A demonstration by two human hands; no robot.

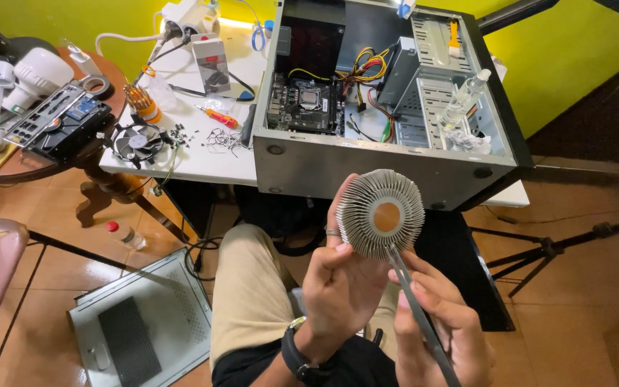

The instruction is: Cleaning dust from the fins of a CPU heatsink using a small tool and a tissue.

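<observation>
Round heatsink held up in front of an open computer case.

The heatsink is a disc of thin silvery fins fanning out from a copper-coloured core, its flat face turned toward the camera. The left hand closes around its lower left edge, fingers curled behind the fins. The right hand pinches a slim grey metal tool, whose tip touches the fins just below the core. Behind stands the computer case, its motherboard exposed, on a white table.
</observation>
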